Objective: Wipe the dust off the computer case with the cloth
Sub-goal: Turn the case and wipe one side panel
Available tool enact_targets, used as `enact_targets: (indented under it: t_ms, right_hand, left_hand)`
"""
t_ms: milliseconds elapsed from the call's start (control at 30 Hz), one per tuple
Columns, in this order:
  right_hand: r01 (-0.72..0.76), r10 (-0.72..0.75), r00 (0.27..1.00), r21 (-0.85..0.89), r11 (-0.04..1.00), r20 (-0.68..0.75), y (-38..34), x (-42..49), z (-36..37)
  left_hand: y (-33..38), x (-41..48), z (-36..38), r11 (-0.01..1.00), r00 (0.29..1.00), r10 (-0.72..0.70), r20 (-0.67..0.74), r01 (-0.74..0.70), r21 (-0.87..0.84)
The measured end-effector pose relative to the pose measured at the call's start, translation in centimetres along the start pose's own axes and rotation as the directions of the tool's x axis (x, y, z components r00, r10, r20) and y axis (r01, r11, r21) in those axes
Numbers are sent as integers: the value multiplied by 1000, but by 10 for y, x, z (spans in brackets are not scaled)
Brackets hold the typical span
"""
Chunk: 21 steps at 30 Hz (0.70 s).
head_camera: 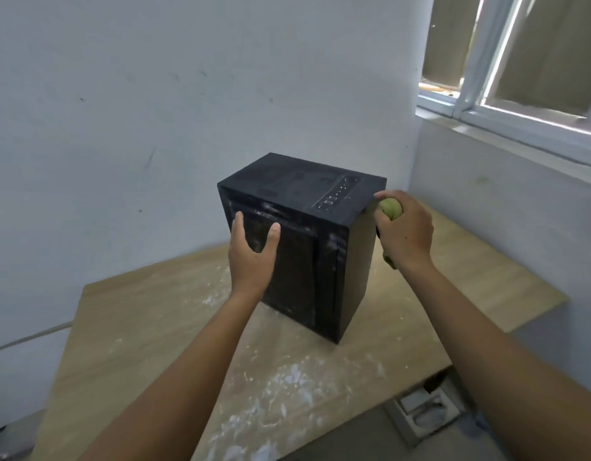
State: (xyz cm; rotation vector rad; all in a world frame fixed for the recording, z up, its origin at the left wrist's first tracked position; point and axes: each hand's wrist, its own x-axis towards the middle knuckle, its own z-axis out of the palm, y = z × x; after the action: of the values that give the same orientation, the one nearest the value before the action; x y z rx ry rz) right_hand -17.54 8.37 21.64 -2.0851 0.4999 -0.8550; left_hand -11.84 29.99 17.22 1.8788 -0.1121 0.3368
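Standing upright on the wooden table (147, 327), close to the back wall, the computer case (320, 261) is turned with one bottom corner toward the near table edge. Grey dust streaks are seen on the near side panel and across the top. The cloth (391, 207), green and bunched into a wad, is gripped in the right hand (405, 231), with the fingers curled round it, and is pressed against the top edge of the right-hand face. The left hand (252, 251) is laid flat on the dusty side panel, fingers straight, thumb spread, nothing held.

Risks, as judged:
- The case is braced from one side only. If the wad is shoved hard, the case can be slid or rocked on the gritty table.
- The port strip (337, 194) on top lies in the likely wipe path, so dust can be packed into the openings or a button pressed.
- Little contact area is offered by a tight wad, so dust is likelier smeared than lifted.
- A palm print is probably left under the left hand.
- The white debris (287, 377) on the table can be picked up if the cloth is dragged low, and the panel then scratched.
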Motion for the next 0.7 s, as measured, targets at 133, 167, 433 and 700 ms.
enact_targets:
  t_ms: [133,167,433,700]
  right_hand:
    - [-94,91,994,-55,994,-52,-21,-37,-3]
    - [-109,105,992,-67,992,-68,-26,-45,-3]
    - [-182,198,980,-311,933,22,-54,-89,10]
    - [-296,290,955,-274,915,-63,-68,-88,41]
  left_hand:
    - [-6,14,-24,1000,995,18,97,-17,-10]
    - [-5,19,-29,1000,993,25,114,-23,-17]
    - [-7,74,-48,997,979,40,200,-25,-79]
    - [-19,123,-46,994,975,-29,219,51,-94]
